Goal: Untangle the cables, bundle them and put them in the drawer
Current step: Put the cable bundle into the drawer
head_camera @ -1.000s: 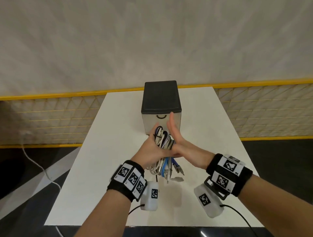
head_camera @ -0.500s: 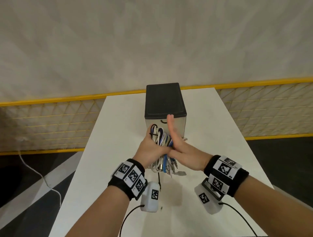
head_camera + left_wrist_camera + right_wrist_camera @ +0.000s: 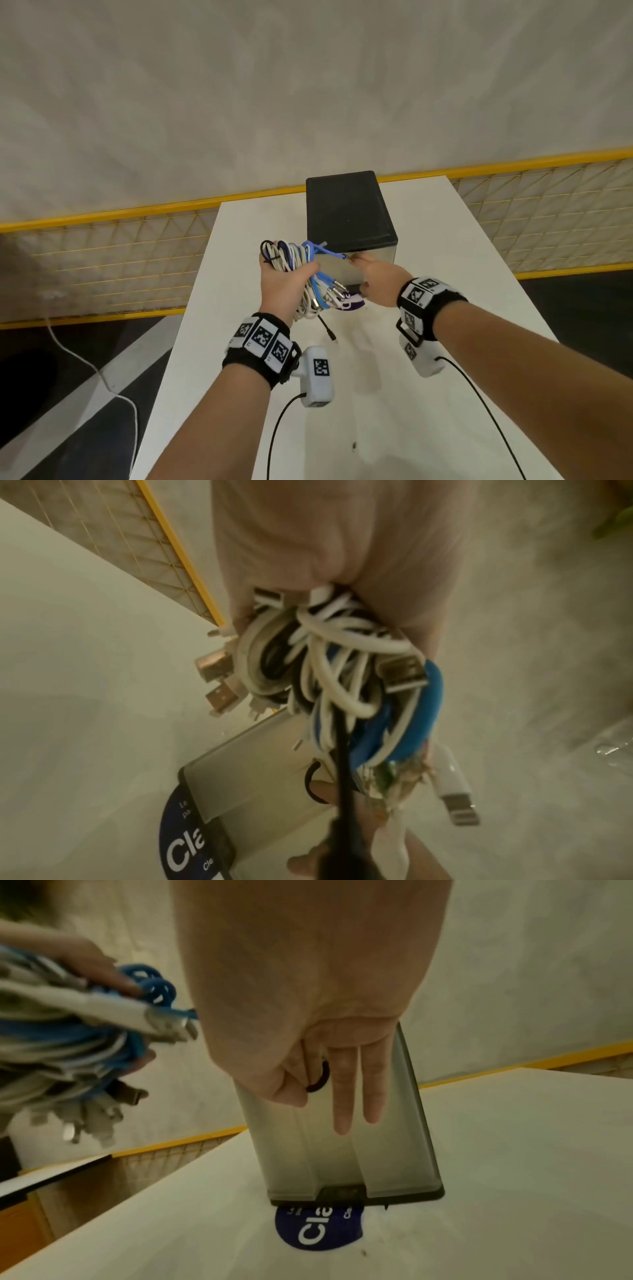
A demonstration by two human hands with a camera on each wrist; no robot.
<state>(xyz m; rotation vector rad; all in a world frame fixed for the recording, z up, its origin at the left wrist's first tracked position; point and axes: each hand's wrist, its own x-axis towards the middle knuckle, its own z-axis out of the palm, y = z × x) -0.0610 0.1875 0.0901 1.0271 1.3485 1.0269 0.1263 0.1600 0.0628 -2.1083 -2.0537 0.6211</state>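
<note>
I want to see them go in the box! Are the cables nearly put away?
Nearly. Done: the cables are gathered in one bunch, gripped by the left hand. Happening now: the right hand pinches the black ring handle on the drawer front. Left: open the drawer, which looks closed, and drop the bunch inside.

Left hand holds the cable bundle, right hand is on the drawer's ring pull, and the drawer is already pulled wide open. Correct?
Not quite: the drawer is still closed, its front flush with the box, as the right wrist view shows. The rest stands: the left hand grips the cable bundle, and the right hand is at the ring pull.
</note>
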